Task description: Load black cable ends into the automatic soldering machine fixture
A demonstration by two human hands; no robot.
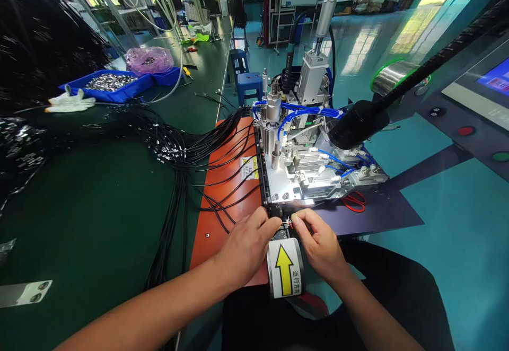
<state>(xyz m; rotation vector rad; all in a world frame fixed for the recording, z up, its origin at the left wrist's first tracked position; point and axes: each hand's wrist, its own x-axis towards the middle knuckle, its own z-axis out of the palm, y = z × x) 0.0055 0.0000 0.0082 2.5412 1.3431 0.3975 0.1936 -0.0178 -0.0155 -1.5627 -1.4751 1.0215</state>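
Observation:
At the front edge of the silver assembly machine (pixel 318 165), both hands meet with their fingertips close together. My left hand (pixel 250 242) is closed in a pinch, with a black cable (pixel 222 221) running in under it; the gripped part is mostly covered by the fingers. My right hand (pixel 320 245) pinches at thin red and white wire ends (pixel 289 224) that show between the two hands. Just below is the machine's feed track, its rounded end carrying a white label with a yellow arrow (pixel 283 269). Several more black cables lie across the orange plate (pixel 234 155), their ends along the track.
A bundle of black cables (pixel 175 181) lies on the green table (pixel 99 208). Blue trays (pixel 135 94) of small metal parts and white gloves (pixel 71 102) are farther back. A black flexible arm (pixel 397 102) reaches over the machine. Red-handled scissors (pixel 353 201) lie at right.

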